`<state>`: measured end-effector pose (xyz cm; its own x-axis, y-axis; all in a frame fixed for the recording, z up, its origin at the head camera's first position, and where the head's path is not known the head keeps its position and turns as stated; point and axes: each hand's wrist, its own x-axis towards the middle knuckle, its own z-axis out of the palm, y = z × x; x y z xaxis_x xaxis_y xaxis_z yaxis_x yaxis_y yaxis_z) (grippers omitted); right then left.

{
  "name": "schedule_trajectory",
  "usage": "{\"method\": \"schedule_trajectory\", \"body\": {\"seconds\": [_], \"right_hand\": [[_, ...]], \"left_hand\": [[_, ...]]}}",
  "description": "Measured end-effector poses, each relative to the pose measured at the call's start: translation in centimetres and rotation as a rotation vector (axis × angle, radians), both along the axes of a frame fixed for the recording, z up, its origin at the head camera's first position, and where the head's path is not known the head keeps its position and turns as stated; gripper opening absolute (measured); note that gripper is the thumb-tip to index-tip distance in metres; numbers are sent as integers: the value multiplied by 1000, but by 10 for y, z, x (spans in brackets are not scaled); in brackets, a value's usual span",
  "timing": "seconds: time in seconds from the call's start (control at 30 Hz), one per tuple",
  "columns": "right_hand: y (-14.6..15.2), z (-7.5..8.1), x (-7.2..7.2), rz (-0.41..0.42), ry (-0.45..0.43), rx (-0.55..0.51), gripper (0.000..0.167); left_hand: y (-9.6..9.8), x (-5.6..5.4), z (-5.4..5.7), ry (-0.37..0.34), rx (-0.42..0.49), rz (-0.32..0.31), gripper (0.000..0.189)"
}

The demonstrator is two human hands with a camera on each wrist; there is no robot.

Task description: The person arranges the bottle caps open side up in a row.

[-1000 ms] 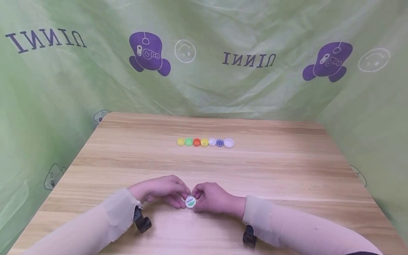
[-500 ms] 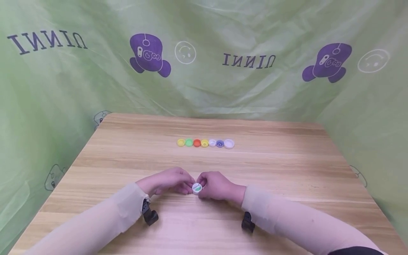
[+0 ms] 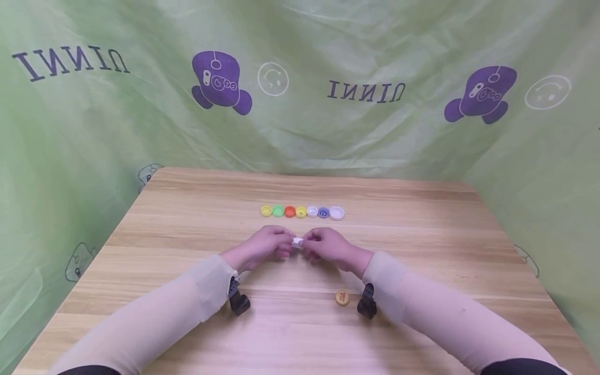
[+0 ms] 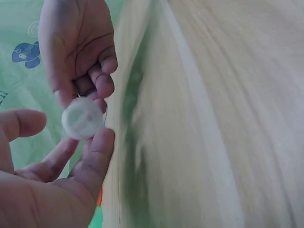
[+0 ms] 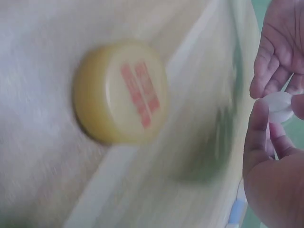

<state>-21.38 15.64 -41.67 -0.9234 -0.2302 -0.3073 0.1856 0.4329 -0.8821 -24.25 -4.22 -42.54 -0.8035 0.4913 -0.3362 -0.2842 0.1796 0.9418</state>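
A white bottle cap (image 3: 297, 242) is held up between the two hands, raised on edge in the head view. My right hand (image 3: 329, 245) pinches it between thumb and fingers. The left hand (image 3: 267, 246) touches it from the other side with its fingers; in the left wrist view its thumb stands apart from the cap's round pale face (image 4: 82, 118). On the table, closer to me, lies a yellow bottle cap (image 3: 342, 298) with red print on top, large in the right wrist view.
Beyond the hands, several coloured caps form a straight row on the wooden table (image 3: 211, 229), from a yellow one (image 3: 266, 211) on the left to a larger white one (image 3: 336, 212) on the right. A green printed cloth (image 3: 300, 135) hangs behind the table.
Both hands have moved away from me toward the row with the white cap, which has tipped from its printed face to its edge. The yellow cap with red print has come into view.
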Motion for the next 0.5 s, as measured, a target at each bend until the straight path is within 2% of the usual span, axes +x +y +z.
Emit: {"method": "schedule_trajectory", "body": {"seconds": [0.13,0.23,0.37,0.5], "right_hand": [[7,-1,-9,-72,-21,-71,21],[12,-2,-15,-118,-4,-107,18],[16,-1,-22,-156,42,-155,14],[22,3,-28,-202,71,-171,16]], "left_hand": [[11,-5,1,-42,98,77,27],[19,-8,1,-47,144,104,27],[31,-13,2,-11,161,125,33],[43,-18,6,15,147,147,39]]}}
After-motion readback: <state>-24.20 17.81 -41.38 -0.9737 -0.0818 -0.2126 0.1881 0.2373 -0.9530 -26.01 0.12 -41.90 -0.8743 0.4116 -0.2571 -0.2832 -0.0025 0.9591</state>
